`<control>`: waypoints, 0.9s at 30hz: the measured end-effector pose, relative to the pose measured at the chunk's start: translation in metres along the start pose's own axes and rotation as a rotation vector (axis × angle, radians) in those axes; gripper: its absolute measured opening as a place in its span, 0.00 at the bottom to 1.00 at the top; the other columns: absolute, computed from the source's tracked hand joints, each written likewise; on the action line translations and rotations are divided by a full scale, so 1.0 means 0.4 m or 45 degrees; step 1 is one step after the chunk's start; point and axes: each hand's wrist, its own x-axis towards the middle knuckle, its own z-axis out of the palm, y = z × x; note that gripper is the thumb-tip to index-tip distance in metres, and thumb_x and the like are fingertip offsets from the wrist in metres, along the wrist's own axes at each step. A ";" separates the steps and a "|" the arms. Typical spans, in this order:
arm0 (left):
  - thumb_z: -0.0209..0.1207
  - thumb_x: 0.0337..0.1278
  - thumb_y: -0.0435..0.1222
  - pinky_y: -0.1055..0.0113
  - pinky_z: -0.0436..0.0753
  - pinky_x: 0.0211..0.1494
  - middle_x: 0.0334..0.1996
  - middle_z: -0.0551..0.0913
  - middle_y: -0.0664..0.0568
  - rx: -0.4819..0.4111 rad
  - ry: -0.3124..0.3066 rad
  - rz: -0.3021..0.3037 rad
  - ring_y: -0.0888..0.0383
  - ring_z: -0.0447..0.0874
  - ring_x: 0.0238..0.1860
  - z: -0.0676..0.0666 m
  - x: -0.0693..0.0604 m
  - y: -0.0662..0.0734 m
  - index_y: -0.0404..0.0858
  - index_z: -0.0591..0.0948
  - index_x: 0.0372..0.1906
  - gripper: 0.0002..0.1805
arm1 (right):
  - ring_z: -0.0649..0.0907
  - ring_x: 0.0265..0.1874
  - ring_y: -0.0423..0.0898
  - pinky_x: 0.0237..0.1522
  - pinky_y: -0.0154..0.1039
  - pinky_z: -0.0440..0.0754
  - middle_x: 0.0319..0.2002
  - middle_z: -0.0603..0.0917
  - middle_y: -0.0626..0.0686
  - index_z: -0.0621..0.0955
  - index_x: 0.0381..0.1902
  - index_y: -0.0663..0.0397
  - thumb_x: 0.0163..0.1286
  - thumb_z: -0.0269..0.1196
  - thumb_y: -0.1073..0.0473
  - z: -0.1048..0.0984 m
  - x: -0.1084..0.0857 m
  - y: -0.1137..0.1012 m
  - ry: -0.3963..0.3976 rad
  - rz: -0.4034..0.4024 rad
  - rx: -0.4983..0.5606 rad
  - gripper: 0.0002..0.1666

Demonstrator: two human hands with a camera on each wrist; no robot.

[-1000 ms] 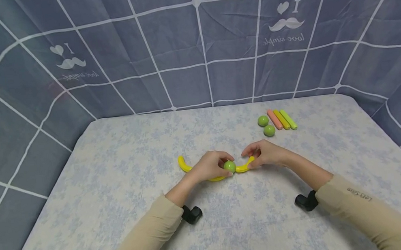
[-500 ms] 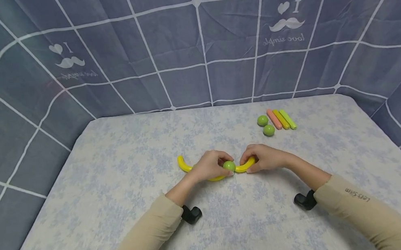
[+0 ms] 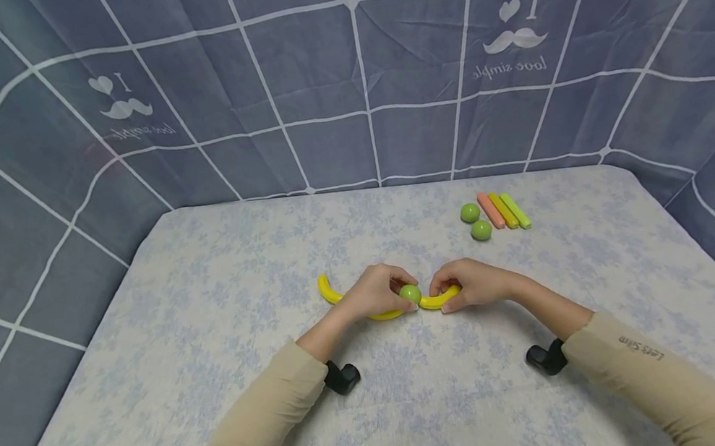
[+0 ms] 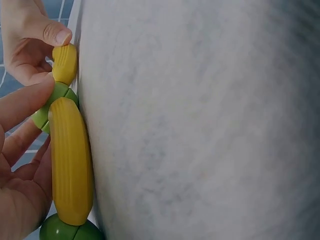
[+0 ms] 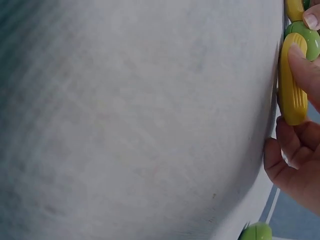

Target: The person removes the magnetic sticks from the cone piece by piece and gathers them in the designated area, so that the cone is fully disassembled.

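Note:
Near the middle of the table, my left hand pinches a green ball between thumb and fingers. To the right of the ball, my right hand pinches a yellow curved rod, whose left end meets the ball. Another yellow curved rod runs from the ball's other side, under my left hand, to a second green ball, seen in the left wrist view. Farther left curves a third yellow rod, its right part hidden by the left hand. Grooves run along the rods.
Two loose green balls lie at the back right. Beside them, side by side, are a salmon straight stick, a yellow straight stick and a lime straight stick. A blue checked curtain stands behind the table.
My right hand's fingers have come in around the yellow curved rod and now pinch it. The left hand keeps its hold on the green ball in nearly the same place.

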 end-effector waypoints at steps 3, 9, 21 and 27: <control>0.70 0.43 0.31 0.73 0.78 0.41 0.38 0.84 0.50 0.002 -0.005 0.006 0.60 0.80 0.37 0.000 0.003 0.001 0.34 0.83 0.44 0.18 | 0.71 0.29 0.42 0.33 0.35 0.71 0.29 0.75 0.47 0.81 0.37 0.57 0.58 0.67 0.65 0.002 0.001 0.004 -0.005 -0.025 0.007 0.09; 0.69 0.44 0.31 0.72 0.78 0.40 0.39 0.84 0.49 0.004 -0.026 0.019 0.59 0.80 0.37 -0.004 0.003 0.001 0.33 0.83 0.44 0.17 | 0.71 0.31 0.43 0.34 0.36 0.72 0.31 0.76 0.48 0.81 0.39 0.58 0.58 0.67 0.65 0.006 -0.001 0.009 -0.023 -0.053 0.037 0.10; 0.70 0.44 0.31 0.73 0.77 0.42 0.41 0.84 0.49 -0.001 -0.033 0.043 0.60 0.80 0.38 -0.005 0.008 -0.004 0.33 0.83 0.45 0.18 | 0.75 0.36 0.44 0.39 0.36 0.75 0.37 0.79 0.46 0.81 0.41 0.53 0.59 0.67 0.62 0.001 -0.011 0.005 -0.070 -0.023 0.155 0.11; 0.70 0.44 0.31 0.72 0.77 0.43 0.41 0.84 0.50 -0.050 -0.043 -0.012 0.60 0.80 0.39 -0.004 0.006 -0.004 0.34 0.83 0.45 0.19 | 0.76 0.38 0.47 0.40 0.40 0.75 0.38 0.80 0.47 0.81 0.42 0.50 0.58 0.68 0.59 -0.006 -0.022 0.007 -0.081 0.064 0.250 0.13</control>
